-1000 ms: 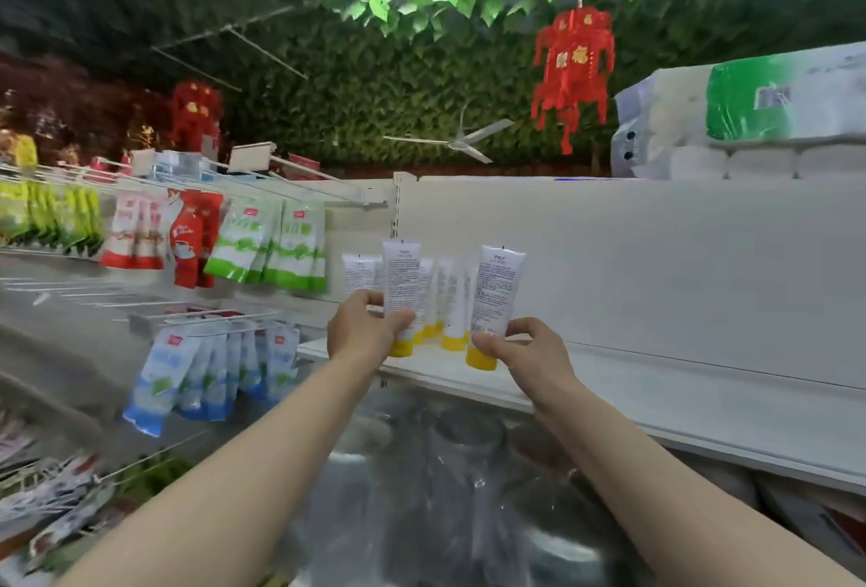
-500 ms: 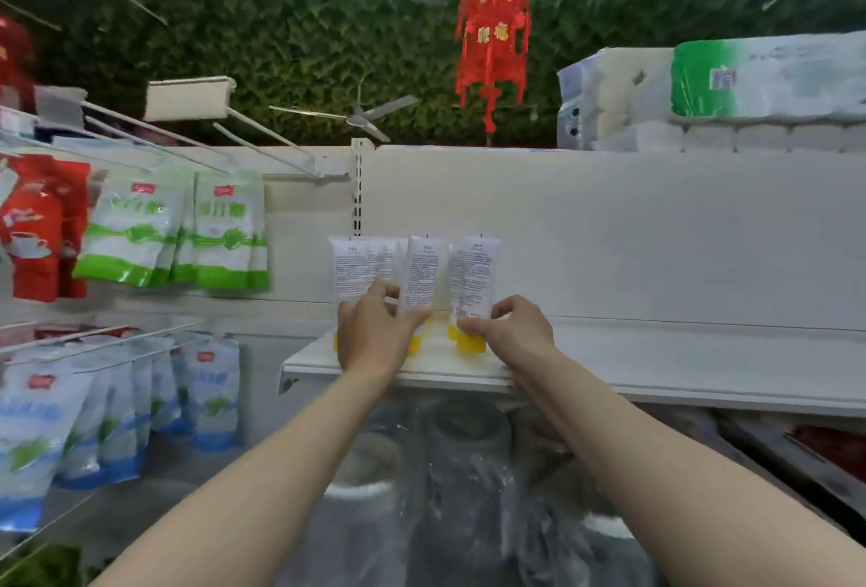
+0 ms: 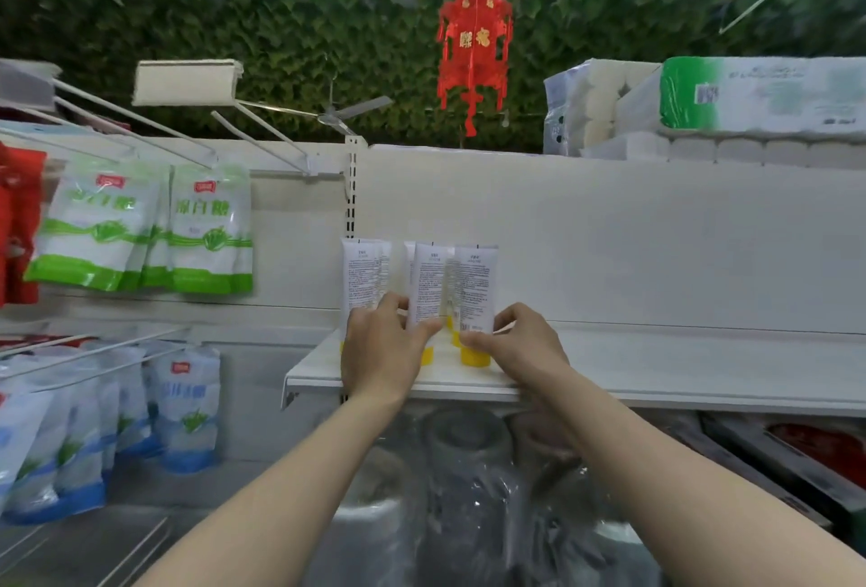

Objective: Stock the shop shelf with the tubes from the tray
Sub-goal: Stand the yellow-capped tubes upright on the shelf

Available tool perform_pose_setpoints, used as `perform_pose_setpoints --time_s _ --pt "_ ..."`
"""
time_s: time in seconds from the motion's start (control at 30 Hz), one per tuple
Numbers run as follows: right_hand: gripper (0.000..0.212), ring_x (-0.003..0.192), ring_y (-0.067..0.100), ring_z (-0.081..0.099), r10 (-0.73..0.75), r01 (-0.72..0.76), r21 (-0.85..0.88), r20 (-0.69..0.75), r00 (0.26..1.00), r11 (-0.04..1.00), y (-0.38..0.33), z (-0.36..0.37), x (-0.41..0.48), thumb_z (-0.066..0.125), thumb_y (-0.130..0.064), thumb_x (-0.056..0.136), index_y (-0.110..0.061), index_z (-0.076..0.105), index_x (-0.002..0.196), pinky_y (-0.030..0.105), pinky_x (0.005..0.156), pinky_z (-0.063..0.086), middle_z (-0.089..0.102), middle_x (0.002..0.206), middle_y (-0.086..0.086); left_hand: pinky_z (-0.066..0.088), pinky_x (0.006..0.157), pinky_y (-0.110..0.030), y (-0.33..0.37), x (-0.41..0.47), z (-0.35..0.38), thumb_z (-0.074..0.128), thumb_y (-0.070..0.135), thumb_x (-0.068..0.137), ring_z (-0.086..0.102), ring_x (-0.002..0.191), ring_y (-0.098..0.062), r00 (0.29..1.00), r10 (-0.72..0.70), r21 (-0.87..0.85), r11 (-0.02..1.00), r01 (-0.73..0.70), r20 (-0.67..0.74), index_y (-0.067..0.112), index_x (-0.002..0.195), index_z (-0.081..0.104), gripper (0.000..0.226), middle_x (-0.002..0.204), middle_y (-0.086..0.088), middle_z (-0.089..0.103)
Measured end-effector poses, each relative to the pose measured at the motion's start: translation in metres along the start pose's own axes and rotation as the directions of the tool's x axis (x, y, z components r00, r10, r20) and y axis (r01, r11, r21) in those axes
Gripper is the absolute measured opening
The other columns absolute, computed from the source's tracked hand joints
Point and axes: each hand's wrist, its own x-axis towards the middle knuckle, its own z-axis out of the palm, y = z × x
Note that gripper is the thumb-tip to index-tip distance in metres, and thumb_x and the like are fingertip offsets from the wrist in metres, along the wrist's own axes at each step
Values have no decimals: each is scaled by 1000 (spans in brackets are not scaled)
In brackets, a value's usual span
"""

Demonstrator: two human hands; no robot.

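Reaching forward over plastic-wrapped goods (image 3: 468,492), both hands work at the white shelf (image 3: 656,380). The left hand (image 3: 379,352) pinches a yellow-capped left tube (image 3: 426,286); the right hand (image 3: 520,345) pinches the right tube (image 3: 475,291) beside it. Both tubes stand cap-down on the shelf, with more tubes (image 3: 363,277) just behind. Farther up hangs a red lantern (image 3: 474,52).

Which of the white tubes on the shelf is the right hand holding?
The rightmost tube, at the front of the group: the right hand pinches it just above its yellow cap. The left hand grips the tube beside it.
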Motion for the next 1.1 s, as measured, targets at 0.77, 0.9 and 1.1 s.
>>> perform_pose_setpoints --time_s 0.77,0.9,1.1 --pt "50 92 12 62 -7 7 -57 1 1000 998 5 2 1 77 -62 70 -27 58 100 33 77 49 67 99 -12 38 69 -32 12 -14 -7 59 60 84 61 98 -29 999 -27 160 987 21 37 26 109 57 42 106 -1 68" --pt "49 92 13 62 1 -1 -62 -3 1000 998 4 2 1 77 -62 70 -27 58 100 34 80 50 67 100 -11 38 68 -33 13 -15 -8 59 58 86 62 98 -31 999 -28 175 984 22 34 25 109 57 41 106 -2 68" --pt "49 92 12 62 1 -1 -65 -1 1000 998 3 1 -1 76 -61 71 -27 57 100 32 75 47 66 100 -12 38 66 -33 14 -17 -8 57 58 87 62 95 -30 999 -24 189 982 18 29 25 109 58 40 105 -2 68"
